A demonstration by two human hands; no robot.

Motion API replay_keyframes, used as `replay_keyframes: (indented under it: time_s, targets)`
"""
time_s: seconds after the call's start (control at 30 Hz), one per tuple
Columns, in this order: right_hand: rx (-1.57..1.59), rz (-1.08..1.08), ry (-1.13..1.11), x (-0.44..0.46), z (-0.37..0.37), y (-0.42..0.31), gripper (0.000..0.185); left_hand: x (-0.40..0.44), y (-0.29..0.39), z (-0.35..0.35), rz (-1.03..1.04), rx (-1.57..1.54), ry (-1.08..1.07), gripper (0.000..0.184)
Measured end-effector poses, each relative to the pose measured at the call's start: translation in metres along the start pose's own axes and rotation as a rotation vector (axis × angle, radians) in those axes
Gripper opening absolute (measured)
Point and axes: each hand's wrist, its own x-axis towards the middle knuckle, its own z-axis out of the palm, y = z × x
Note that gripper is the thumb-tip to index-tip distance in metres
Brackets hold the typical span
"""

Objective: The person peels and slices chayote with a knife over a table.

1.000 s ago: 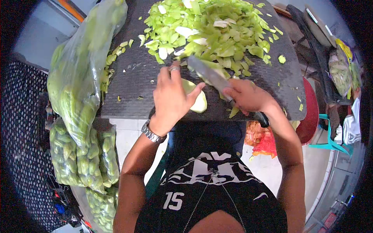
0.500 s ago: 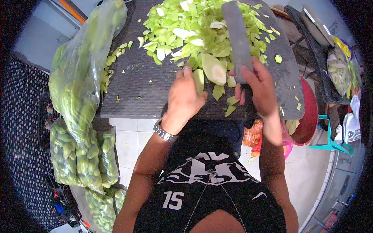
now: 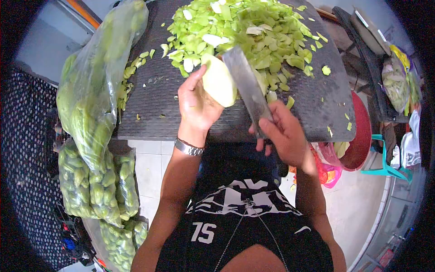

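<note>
My left hand (image 3: 196, 100) is wrapped around a peeled pale-green fruit (image 3: 218, 81), oval and smooth, holding it up over the near part of the dark table. I cannot tell its exact kind. In my right hand (image 3: 285, 136) is a cleaver (image 3: 246, 84) with a broad grey blade, gripped by its handle, which the fingers mostly hide. The blade slants up and left, close beside the fruit's right side; whether it touches is unclear. Just beyond both hands lies a heap of thin green slices (image 3: 276, 50), with loose pieces scattered around it.
The textured dark table (image 3: 154, 104) ends just in front of my body. A clear bag of green produce (image 3: 90, 99) leans at its left edge, with more filled bags (image 3: 74, 181) below. At right are a red tub (image 3: 360, 136) and a teal stool (image 3: 387, 165).
My left hand has turned palm-up and lifted the fruit off the table's slices. The cleaver has come down and left, from over the heap to beside the fruit.
</note>
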Motion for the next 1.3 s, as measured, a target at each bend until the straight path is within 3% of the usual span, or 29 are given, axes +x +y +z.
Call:
replay_keyframes:
  time_s: [0.17, 0.27, 0.33, 0.37, 0.47, 0.53, 0.63, 0.77, 0.97, 1.07, 1.3]
  targets:
    - [0.086, 0.081, -0.071, -0.016, 0.008, 0.01, 0.031, 0.007, -0.009, -0.008, 0.071, -0.089, 0.049, 0.05]
    - [-0.441, -0.426, 0.106, -0.011, 0.014, 0.026, 0.042, 0.007, -0.014, -0.012, -0.017, -0.087, -0.044, 0.053]
    - [-0.529, -0.425, 0.099, -0.012, 0.012, 0.013, 0.045, 0.002, -0.016, -0.006, -0.097, -0.128, -0.18, 0.054]
    - [-0.573, -0.425, 0.095, -0.013, 0.012, 0.006, 0.047, 0.002, -0.018, -0.002, -0.07, -0.114, -0.097, 0.054]
    - [-0.36, -0.068, 0.159, -0.015, 0.02, -0.004, 0.047, 0.0, -0.016, 0.011, 0.02, -0.047, 0.063, 0.052]
    - [-0.327, 0.002, 0.167, -0.021, 0.021, -0.008, 0.049, -0.003, -0.011, 0.017, 0.088, 0.026, 0.05, 0.051]
    - [-0.267, 0.054, 0.148, -0.032, 0.024, -0.014, 0.056, 0.002, -0.011, 0.021, 0.316, 0.217, 0.224, 0.051]
    - [-0.235, 0.152, 0.073, -0.04, 0.025, -0.025, 0.065, 0.005, -0.007, 0.017, 0.336, 0.301, 0.202, 0.05]
    - [-0.245, 0.147, 0.047, -0.041, 0.025, -0.021, 0.064, 0.006, -0.007, 0.015, 0.326, 0.332, 0.18, 0.052]
    - [-0.386, 0.044, 0.075, -0.039, 0.022, -0.001, 0.063, 0.002, -0.008, 0.014, 0.302, 0.353, 0.153, 0.052]
    - [-0.358, -0.06, 0.125, -0.034, 0.023, 0.003, 0.063, -0.005, -0.019, 0.026, 0.243, 0.365, 0.167, 0.049]
